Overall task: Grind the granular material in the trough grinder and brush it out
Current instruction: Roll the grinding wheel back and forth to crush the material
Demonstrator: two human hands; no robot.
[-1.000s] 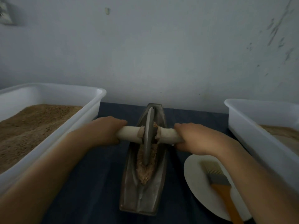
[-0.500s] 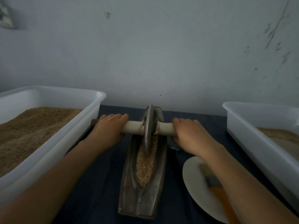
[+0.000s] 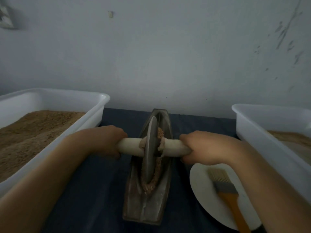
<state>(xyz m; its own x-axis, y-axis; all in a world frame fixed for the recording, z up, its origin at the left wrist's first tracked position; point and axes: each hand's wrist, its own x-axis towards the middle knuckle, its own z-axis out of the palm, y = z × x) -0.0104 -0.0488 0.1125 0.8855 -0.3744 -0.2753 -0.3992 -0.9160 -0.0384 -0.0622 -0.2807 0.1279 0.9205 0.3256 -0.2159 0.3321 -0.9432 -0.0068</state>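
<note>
Wheel rolled nearer — two hands, one trough

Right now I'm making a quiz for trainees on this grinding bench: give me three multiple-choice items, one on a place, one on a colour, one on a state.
1. Where does the brush lie?
A. on the white plate
B. in the left tub
C. in the trough

2. What colour is the brush handle?
A. blue
B. orange
C. black

3. What are the hands doing?
A. both grip the roller handle
B. only one grips it
C. both hang free

Answers: 1 A, the brush rests on the plate; 2 B, the handle is orange; 3 A, the left hand and right hand curl round the handle on either side of the wheel.
</note>
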